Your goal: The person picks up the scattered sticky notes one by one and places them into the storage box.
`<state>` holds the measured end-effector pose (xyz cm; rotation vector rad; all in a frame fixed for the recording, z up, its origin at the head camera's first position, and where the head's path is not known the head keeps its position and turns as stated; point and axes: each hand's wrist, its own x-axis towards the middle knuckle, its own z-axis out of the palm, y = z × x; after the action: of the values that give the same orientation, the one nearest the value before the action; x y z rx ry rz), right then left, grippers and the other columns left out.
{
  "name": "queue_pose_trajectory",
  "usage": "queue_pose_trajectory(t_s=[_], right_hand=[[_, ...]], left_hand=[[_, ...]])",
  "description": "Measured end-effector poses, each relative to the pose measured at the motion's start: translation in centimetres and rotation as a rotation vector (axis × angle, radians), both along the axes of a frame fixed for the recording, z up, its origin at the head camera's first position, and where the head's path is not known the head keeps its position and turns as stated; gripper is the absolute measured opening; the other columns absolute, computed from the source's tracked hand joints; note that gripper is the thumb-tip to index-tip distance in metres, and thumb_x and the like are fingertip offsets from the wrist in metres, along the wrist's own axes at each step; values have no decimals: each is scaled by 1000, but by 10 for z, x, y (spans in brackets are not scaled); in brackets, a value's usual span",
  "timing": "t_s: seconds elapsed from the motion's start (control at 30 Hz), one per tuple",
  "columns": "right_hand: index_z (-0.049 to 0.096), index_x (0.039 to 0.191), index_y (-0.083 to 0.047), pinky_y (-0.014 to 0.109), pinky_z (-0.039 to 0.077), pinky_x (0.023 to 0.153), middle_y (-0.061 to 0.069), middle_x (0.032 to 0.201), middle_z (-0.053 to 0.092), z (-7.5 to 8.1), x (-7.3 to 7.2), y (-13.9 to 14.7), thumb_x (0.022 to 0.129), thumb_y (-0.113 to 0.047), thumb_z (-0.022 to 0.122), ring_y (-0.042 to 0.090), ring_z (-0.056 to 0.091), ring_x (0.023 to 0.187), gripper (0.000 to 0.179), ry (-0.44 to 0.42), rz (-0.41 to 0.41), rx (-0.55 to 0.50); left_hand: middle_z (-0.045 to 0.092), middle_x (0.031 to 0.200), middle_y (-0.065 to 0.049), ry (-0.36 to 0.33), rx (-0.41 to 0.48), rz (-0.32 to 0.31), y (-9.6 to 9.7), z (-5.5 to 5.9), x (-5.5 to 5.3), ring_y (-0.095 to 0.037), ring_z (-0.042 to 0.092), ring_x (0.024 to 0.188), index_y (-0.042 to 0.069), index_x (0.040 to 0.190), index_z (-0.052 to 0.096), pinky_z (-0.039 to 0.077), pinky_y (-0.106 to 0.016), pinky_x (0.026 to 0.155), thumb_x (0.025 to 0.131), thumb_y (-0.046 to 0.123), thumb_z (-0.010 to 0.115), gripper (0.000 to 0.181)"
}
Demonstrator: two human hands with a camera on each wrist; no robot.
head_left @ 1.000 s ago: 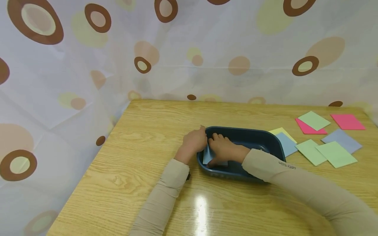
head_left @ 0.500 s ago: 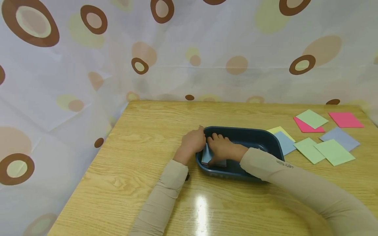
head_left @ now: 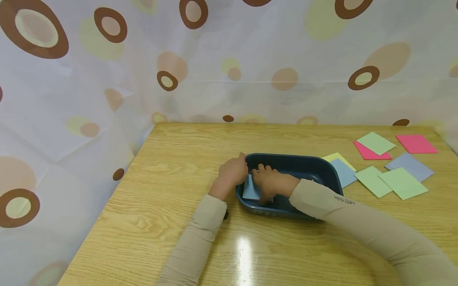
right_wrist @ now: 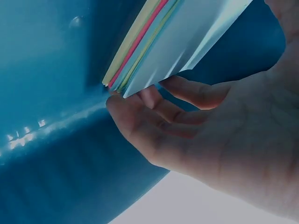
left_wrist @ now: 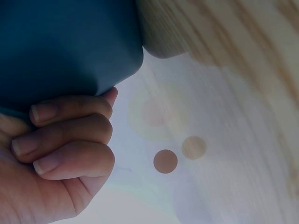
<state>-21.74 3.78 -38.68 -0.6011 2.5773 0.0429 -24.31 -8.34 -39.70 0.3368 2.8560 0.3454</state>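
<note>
We are seeing the right hand (head_left: 273,183) shifting its thumb rightward compared with half a second ago, so the paper stack (head_left: 251,190) is now showing more of its blue top. The stack is lying inside the dark blue bin (head_left: 297,165), at its left end. For the work in hand, we are judging this as a small change of hold: the stack is staying where it was in the bin, and the hand is neither lifting it nor leaving it.

In the right wrist view, we are seeing that hand's fingers bending in and touching the stack's edge, where yellow, pink, blue and green layers are showing. How firmly the thumb is pressing the near side, we cannot tell.

The left hand (head_left: 232,171) is keeping its place at the bin's left end, its fingers curling over and gripping the wall, apparently steadying it.

On the table (head_left: 179,167), right of the bin, loose paper squares (head_left: 402,183) in green, pink, blue and yellow are lying, some overlapping; neither hand is touching them.
</note>
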Motion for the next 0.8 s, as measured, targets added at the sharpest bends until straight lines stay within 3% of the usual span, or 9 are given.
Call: queue_pose_trajectory(t_s=[0.17, 0.3, 0.47, 0.6, 0.7, 0.8], right_hand=[[32, 144, 6, 54, 36, 100, 28, 137, 34, 3, 1, -1, 74, -36, 84, 41, 39, 120, 97, 9, 3, 1], [31, 144, 6, 53, 39, 97, 28, 135, 37, 20, 6, 5, 77, -37, 81, 42, 42, 119, 94, 31, 41, -63], [39, 141, 5, 48, 44, 93, 25, 133, 44, 54, 17, 22, 89, -29, 70, 38, 49, 117, 69, 15, 45, -293], [56, 128, 2, 43, 49, 87, 15, 115, 61, 76, 18, 51, 94, -23, 63, 29, 59, 104, 43, 47, 40, -537], [63, 118, 1, 42, 51, 79, 8, 98, 67, 84, 8, 86, 95, -21, 63, 24, 63, 91, 32, 163, -16, -633], [63, 115, 5, 39, 52, 73, 12, 94, 69, 83, -13, 138, 96, -21, 60, 24, 66, 84, 32, 263, -179, -641]], left_hand=[[62, 76, -7, -2, 3, 12, -3, 0, 0, -17, 54, 57, 8, 148, 34, 43, -29, 50, 105, 24, 39, 47], [64, 81, -9, 3, 3, 18, -6, 1, 0, -18, 55, 59, 8, 148, 34, 44, -30, 51, 105, 24, 39, 47], [66, 87, -11, -1, 4, 30, -11, -1, -3, -19, 56, 61, 7, 148, 34, 45, -31, 53, 105, 24, 40, 47], [66, 90, -11, 3, 11, 34, -14, -4, -5, -19, 55, 63, 6, 148, 34, 43, -30, 52, 104, 24, 40, 47], [64, 86, -10, 3, 14, 37, -16, -6, -6, -19, 55, 62, 6, 148, 34, 42, -30, 51, 104, 23, 39, 47], [63, 83, -10, 3, 13, 35, -18, -7, -5, -19, 54, 61, 5, 148, 33, 42, -29, 50, 104, 23, 39, 47]])
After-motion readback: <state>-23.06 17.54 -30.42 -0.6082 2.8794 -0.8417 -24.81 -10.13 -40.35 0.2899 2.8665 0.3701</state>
